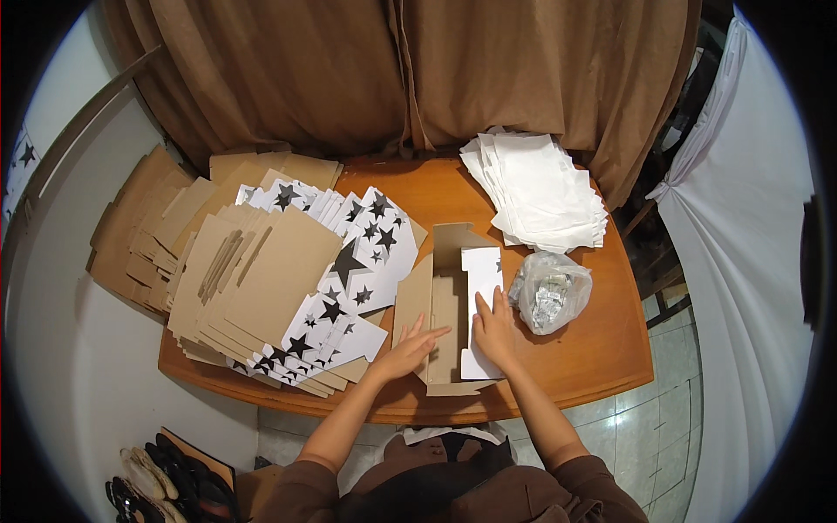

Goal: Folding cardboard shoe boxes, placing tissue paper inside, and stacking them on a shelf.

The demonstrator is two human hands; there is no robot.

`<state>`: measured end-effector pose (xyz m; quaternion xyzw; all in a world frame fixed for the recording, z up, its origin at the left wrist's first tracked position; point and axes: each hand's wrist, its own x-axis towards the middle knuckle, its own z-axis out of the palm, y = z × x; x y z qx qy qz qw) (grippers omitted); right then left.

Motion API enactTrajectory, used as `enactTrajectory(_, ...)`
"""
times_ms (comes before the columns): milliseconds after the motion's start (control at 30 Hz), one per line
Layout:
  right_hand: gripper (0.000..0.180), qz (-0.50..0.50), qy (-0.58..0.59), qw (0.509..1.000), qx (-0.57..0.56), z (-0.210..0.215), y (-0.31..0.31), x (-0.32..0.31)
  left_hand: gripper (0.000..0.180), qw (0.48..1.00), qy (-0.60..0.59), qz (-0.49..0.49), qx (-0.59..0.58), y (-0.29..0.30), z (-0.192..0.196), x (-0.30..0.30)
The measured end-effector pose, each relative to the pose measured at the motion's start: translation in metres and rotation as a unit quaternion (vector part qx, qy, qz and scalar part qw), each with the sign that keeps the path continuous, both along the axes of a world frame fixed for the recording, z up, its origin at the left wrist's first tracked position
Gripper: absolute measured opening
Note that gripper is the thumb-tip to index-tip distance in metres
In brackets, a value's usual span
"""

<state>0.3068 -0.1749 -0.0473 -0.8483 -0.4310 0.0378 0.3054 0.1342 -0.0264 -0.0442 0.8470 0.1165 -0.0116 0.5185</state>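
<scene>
My left grip [408, 353], fingers loosely spread, overhangs the open carton [449, 301], which stands between it and my right grip [494, 329], its fingers parted and touching the carton's white panel [482, 277].

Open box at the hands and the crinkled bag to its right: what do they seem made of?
The open box looks like cardboard: matt brown, with folded flaps. Its white panel is smoother, perhaps paper-faced or coated. The crinkled bag seems thin plastic film, being translucent and wrinkled; its silvery contents could be foil or plastic.
</scene>
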Motion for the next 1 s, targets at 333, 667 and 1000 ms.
enactTrajectory(333,0.045,-0.029,0.018,0.999,0.0,-0.01,0.0,0.005,0.04,0.976,-0.07,-0.142,0.152,-0.048,0.078,-0.022)
enactTrajectory(667,0.045,-0.02,0.032,0.999,0.018,-0.009,-0.002,0.003,0.017,0.932,-0.089,0.063,0.347,-0.039,0.022,0.032)
enactTrajectory(1000,0.044,-0.028,-0.016,0.999,-0.001,-0.009,-0.002,-0.001,0.017,0.94,0.007,0.092,0.328,-0.04,0.02,0.045)
